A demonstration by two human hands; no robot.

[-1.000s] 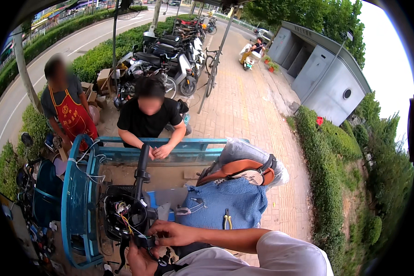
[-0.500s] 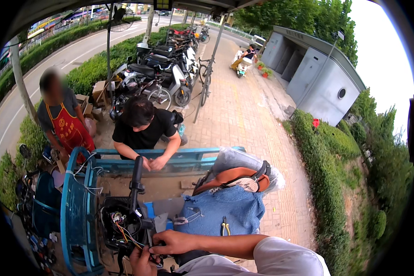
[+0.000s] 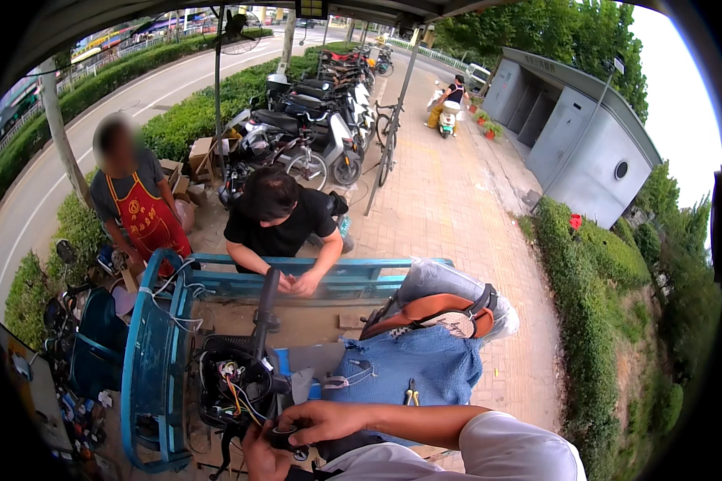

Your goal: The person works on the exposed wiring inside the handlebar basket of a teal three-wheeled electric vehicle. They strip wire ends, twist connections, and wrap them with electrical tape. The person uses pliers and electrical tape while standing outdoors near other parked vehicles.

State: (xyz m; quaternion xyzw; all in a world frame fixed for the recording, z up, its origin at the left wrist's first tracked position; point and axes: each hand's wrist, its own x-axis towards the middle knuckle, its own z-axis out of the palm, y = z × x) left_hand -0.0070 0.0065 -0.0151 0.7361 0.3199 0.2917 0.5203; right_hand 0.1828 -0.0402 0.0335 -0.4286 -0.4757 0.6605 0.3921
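Note:
My right hand (image 3: 322,422) reaches in from the right and is closed on a dark rounded part (image 3: 281,438) at the near end of a handlebar. Just left of it and lower, my left hand (image 3: 265,457) has its fingers bent against the same spot; what they grip is hidden. Beyond my hands is an opened black handlebar housing (image 3: 217,393), with loose coloured wires (image 3: 234,388) running from it toward my fingers. The far handlebar grip (image 3: 265,317) points away from me. Yellow-handled pliers (image 3: 411,394) lie on a blue towel (image 3: 441,369) to the right.
A blue metal frame (image 3: 140,353) surrounds the handlebar at left and far side. A person in black (image 3: 277,220) leans on its far rail, hands together; another in a red apron (image 3: 148,224) stands at left. A grey-handled tool (image 3: 353,373) and brown-trimmed seat (image 3: 437,309) lie right.
The whole view has swung a little, so the scene sits further right. My right fingers have shifted over the dark part at the near handlebar end. The pliers have stayed on the towel.

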